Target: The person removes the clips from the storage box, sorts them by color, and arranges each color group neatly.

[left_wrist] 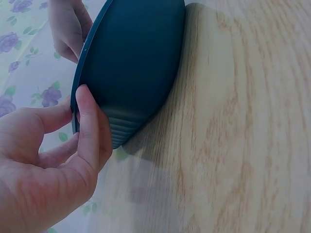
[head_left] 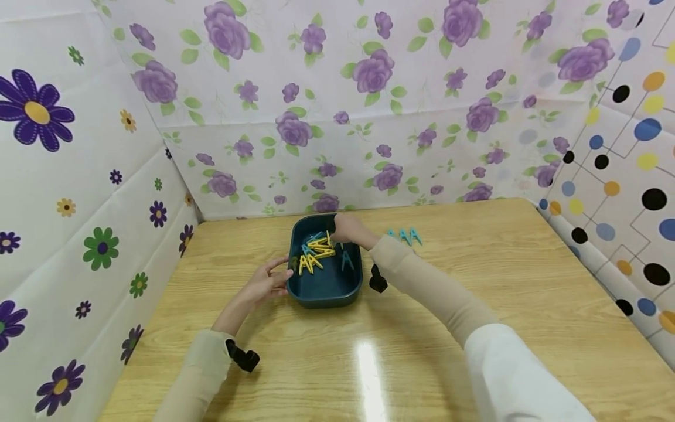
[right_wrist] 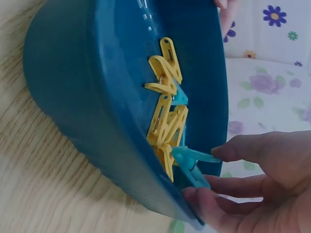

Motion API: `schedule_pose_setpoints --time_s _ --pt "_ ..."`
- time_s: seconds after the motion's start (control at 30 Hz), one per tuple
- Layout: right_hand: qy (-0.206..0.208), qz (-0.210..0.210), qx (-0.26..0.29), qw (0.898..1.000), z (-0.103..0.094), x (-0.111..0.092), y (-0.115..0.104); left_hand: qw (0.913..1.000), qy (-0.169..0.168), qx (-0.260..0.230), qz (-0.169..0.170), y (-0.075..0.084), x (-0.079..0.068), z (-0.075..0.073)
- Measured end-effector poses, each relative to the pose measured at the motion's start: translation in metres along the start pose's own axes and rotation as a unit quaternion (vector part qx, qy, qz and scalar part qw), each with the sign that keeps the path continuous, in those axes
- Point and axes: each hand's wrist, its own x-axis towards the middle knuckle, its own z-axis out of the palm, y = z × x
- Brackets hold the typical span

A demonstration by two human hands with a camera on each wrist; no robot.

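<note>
I list one left hand [head_left: 268, 283], fingers gripping a dark-blue box [head_left: 323, 285]; one right hand [head_left: 350, 230], fingers pinching a light-blue clothespin [right_wrist: 185, 156].

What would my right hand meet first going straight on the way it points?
Probably the yellow clips in the bin, just past the blue clip your right hand pinches; depth is unclear.

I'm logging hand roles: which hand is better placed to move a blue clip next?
Probably the right hand: it pinches a blue clip, while the left hand holds the tub.
</note>
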Motion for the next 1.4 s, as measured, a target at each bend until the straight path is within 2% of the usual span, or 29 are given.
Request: schedule_pose_setpoints --time_s 0.17,0.4,0.63,0.93,1.13,1.4 --pt "0.038 -0.038 0.064 0.997 -0.004 -0.001 0.014 1.0 0.001 -0.004 -0.005 0.0 0.001 0.0" --pt "0.104 -0.113 0.136 0.979 -0.005 -0.012 0.037 0.9999 -0.006 -0.01 -0.008 -0.001 0.002 -0.001" --pt "0.116 -0.156 0.167 0.967 -0.001 -0.024 0.056 0.9999 -0.002 -0.007 -0.015 0.001 0.001 -0.001" --pt "0.149 -0.148 0.213 0.954 0.006 -0.034 0.069 0.9999 0.001 -0.005 -0.012 0.002 0.001 0.001" --pt "0.182 -0.155 0.255 0.937 0.013 -0.041 0.079 0.9998 0.007 -0.01 -0.013 0.002 0.0 0.002" --pt "0.215 -0.13 0.256 0.934 0.015 -0.051 0.09 0.9997 0.009 -0.011 -0.018 0.005 -0.001 0.004"
